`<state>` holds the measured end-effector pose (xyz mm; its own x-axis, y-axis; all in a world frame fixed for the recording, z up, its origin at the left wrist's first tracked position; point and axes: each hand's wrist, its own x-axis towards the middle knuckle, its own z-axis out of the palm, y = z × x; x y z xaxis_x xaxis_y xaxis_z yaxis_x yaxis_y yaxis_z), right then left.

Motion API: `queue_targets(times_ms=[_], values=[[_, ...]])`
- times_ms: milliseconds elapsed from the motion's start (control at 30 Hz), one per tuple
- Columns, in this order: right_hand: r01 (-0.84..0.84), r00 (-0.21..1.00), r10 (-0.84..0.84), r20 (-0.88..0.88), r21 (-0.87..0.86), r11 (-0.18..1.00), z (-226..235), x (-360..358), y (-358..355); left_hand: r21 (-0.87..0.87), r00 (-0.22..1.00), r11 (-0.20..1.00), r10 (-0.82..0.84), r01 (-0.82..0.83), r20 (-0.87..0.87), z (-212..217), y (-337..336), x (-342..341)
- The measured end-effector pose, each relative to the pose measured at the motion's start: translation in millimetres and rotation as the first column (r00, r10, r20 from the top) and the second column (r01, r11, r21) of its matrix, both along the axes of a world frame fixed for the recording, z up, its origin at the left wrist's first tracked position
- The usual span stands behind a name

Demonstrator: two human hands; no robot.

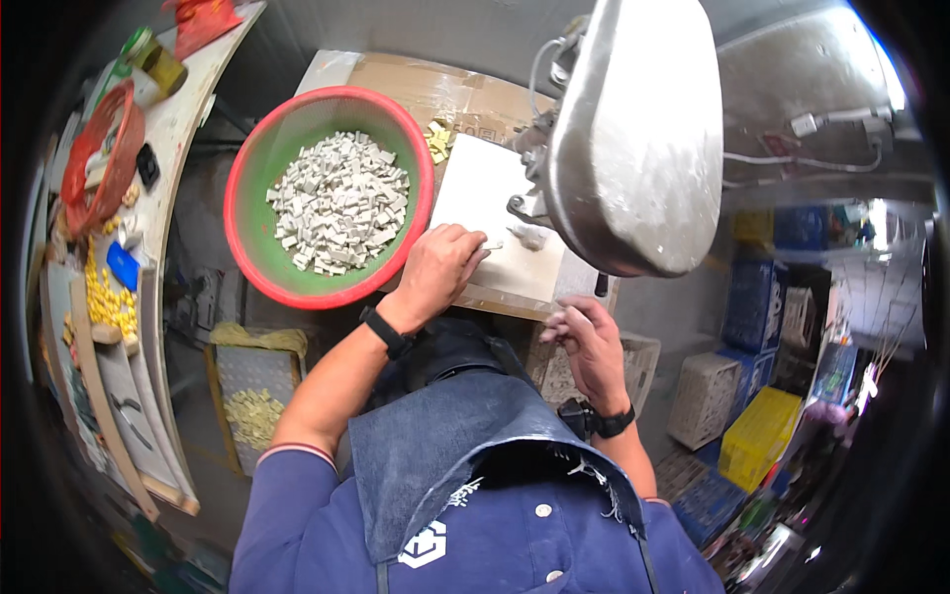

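Observation:
My left hand [435,272] reaches over the front part of a white board [480,193]. Its fingers are closed in a pinch, with a small white piece [495,245] at the tips. Beside it on the board, under the machine, lies a small greyish lump [529,236] that I cannot make out. Off the board's front right corner, my right hand [591,346] hangs in the air, fingers loosely bent and apart, with nothing visible in them. To the left stands a red-rimmed green basin [259,228] holding many small white rectangular pieces [341,203].
A large rounded metal machine housing [638,139] overhangs the board's right side. Yellowish pieces [438,142] lie on cardboard [416,84] behind. A cluttered shelf [183,129] runs along the left. Below sits a tray [259,371] of pale pieces. Crates [760,436] stand at right.

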<state>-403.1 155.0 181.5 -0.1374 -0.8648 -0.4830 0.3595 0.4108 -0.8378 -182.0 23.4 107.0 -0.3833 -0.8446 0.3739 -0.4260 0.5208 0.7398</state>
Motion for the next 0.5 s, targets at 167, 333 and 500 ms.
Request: queue_targets(times_ms=[167, 333, 500], values=[[0.122, 0.989, -0.126, -0.077, -0.061, 0.991, 14.6, -33.1, 8.8, -0.059, 0.994, 0.998, 0.012, -0.006, 0.111, -12.2, -20.5, -7.6], [0.146, 0.980, -0.161, -0.119, -0.123, 0.982, 24.2, -52.5, -1.8, -0.098, 0.989, 0.995, 0.007, 0.008, 0.148, -31.6, -30.9, -14.7], [0.160, 0.959, -0.203, -0.197, -0.213, 0.964, 28.2, -67.6, -21.9, -0.139, 0.992, 0.990, 0.035, -0.018, 0.123, -37.5, -34.7, -22.6]])
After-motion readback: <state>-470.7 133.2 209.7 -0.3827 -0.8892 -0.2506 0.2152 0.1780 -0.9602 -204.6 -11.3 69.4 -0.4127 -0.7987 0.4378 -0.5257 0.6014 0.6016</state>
